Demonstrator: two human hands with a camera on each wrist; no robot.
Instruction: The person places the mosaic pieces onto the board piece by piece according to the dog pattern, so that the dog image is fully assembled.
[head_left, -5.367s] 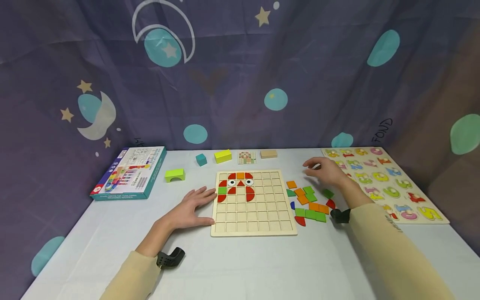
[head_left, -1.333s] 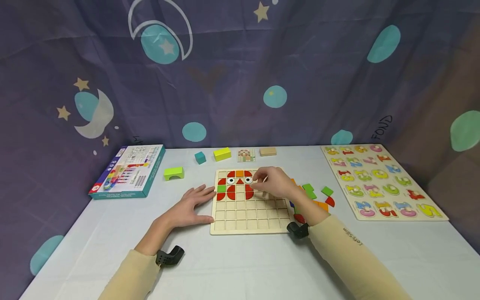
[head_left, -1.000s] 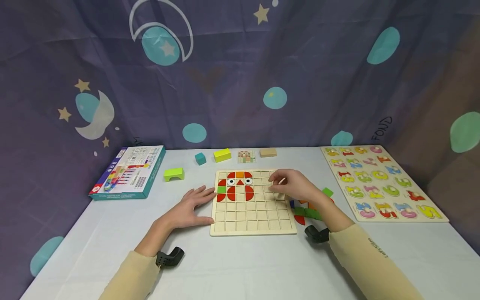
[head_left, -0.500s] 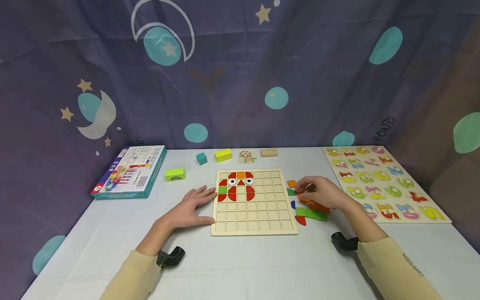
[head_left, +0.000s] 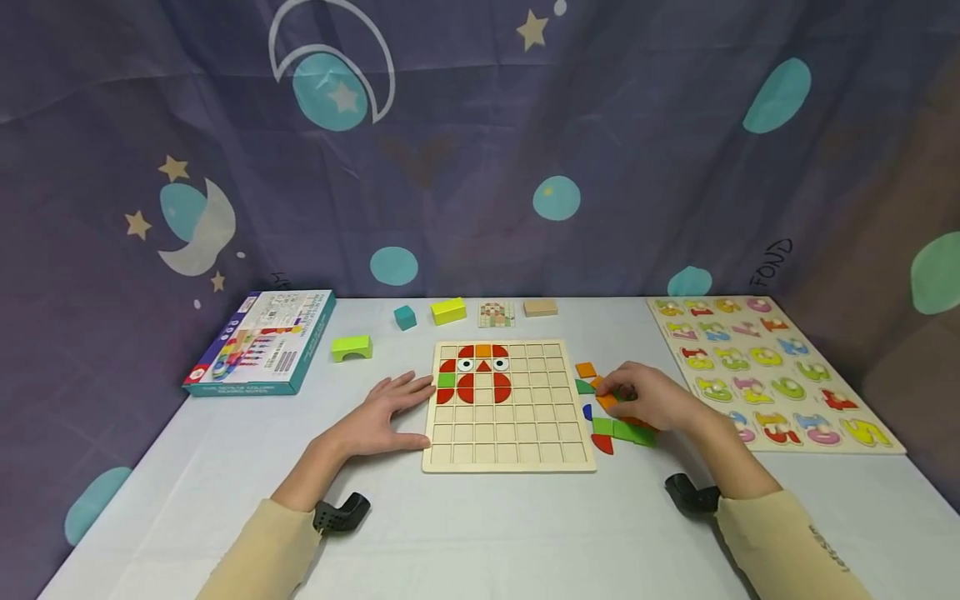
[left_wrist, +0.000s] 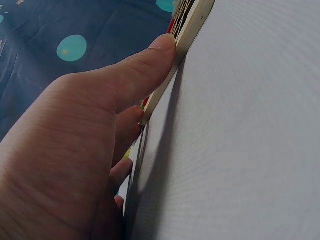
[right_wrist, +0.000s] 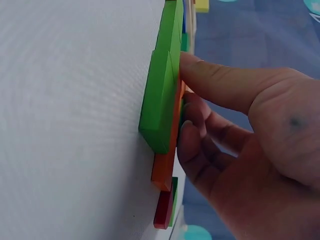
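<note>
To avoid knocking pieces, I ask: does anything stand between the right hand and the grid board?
Yes: a green piece, a blue piece and orange tiles lie between the right hand and the board. All lie low, so passing above looks free.

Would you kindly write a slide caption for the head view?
A left hand touches a partly filled grid board; the right hand is at loose colored tiles beside it.

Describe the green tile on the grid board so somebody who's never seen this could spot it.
On the white table, find the wooden grid board with the left hand at its edge. In the board's leftmost column, the green tile sits between two red pieces. It's the only green one on the board.
</note>
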